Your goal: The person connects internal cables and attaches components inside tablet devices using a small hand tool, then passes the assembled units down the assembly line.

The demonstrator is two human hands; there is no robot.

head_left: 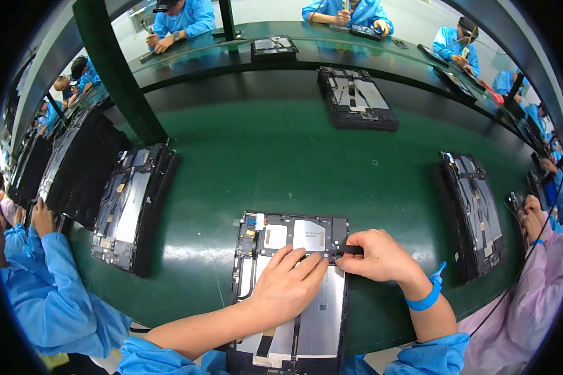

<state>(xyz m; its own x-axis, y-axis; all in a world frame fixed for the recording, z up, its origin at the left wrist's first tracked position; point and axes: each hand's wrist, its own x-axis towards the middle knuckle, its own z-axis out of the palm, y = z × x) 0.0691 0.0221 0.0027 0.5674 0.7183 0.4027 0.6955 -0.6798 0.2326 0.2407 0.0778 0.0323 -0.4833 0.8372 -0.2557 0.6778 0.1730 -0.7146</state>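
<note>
An opened tablet (pixel 333 297) lies in front of me at the near edge of the green table. Its silver panel, black frame and dark flat cables are exposed. My left hand (pixel 281 290) rests on it with the fingers stretched out, their tips at the lower border of the black upper section. At the tablet's upper right edge, my right hand (pixel 381 255) pinches a small flat black piece (pixel 350 249) between thumb and fingers. The inner end of that piece touches the frame; its exact kind does not show. A blue band (pixel 426 299) circles my right wrist.
Stacks of similar opened tablets stand at left (pixel 128 206), at right (pixel 478 215) and at the far side (pixel 356 97). A dark green post (pixel 122 75) rises at the left. Co-workers in blue and pink sleeves sit close on both sides and across the table (pixel 231 181).
</note>
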